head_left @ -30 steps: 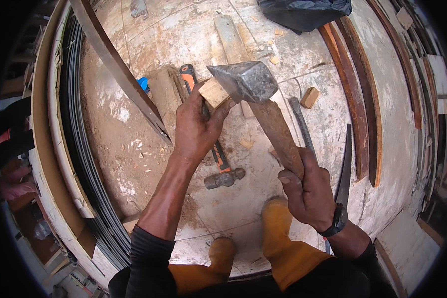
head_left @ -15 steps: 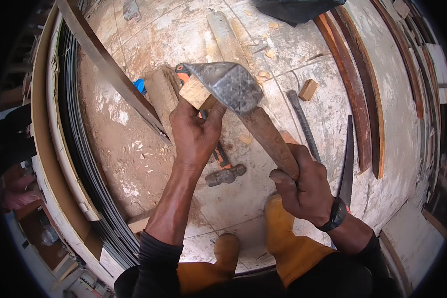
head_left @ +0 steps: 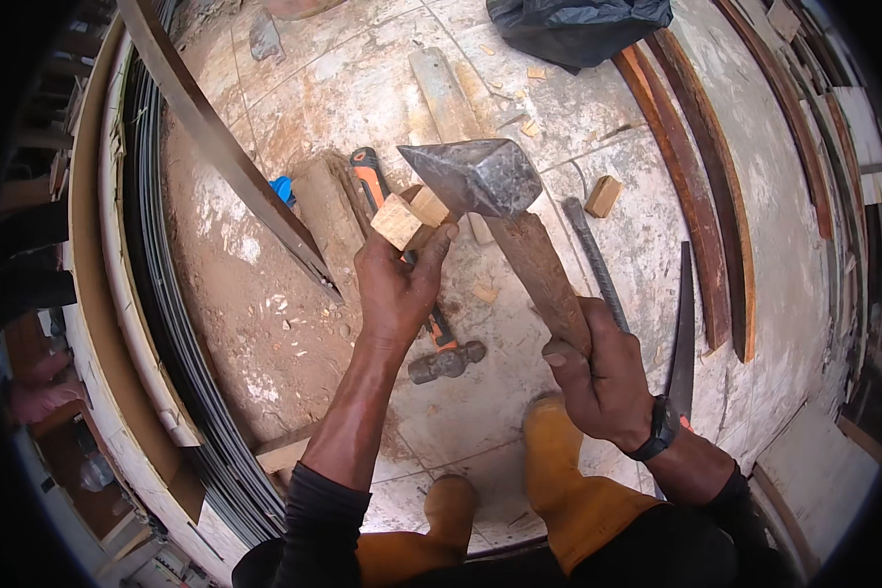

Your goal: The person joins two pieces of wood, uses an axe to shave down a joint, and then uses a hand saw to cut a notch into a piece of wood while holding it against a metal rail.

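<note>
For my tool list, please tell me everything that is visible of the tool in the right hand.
The tool has a scuffed grey metal head, pointed at its left end, and a worn brown handle, apparently wooden. The right hand grips the slanting handle low; the head is close to the wood in the left hand; contact is unclear.

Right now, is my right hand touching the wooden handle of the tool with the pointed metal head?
Touching. The head view plainly shows your right hand closed around the lower end of the wooden handle.
</note>
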Demonstrator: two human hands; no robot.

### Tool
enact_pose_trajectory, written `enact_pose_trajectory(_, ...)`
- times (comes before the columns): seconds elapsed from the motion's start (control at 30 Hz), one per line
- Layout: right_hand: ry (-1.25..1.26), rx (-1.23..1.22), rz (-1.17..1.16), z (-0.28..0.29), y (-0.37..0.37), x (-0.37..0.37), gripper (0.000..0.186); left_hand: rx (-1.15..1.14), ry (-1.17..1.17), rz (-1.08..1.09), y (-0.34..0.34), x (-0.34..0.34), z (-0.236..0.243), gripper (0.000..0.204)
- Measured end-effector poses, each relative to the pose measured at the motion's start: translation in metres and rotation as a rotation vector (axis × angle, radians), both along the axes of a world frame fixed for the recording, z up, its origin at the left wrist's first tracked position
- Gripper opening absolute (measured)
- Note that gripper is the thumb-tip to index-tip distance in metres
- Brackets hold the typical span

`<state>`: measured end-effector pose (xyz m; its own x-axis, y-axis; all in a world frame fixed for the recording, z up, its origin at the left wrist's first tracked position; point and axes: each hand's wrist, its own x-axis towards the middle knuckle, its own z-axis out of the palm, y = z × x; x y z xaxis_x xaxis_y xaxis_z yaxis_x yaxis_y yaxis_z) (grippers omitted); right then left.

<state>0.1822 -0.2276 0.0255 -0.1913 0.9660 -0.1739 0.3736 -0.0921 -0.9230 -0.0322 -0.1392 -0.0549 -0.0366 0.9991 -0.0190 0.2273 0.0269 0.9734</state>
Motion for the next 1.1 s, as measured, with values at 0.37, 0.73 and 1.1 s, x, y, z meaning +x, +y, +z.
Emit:
enact_pose_trajectory(0.37, 0.024, 0.048, 0.012, 0.022, 0.013, 0.004, 0.041, -0.074, 0.05, -0.134, 0.012, 0.006, -0.004, 0.047)
enact_pose_trajectory(0.73, 0.025, 0.025, 0.016, 0.02, 0.017, 0.023, 0.041, 0.038, 0.175, -0.117, 0.021, 0.016, -0.004, 0.041)
enact_pose_trajectory(1.1, 0.176, 0.07, -0.014, 0.03, 0.022, 0.05, 0.044, -0.003, 0.21, -0.069, 0.02, 0.031, -0.001, 0.021)
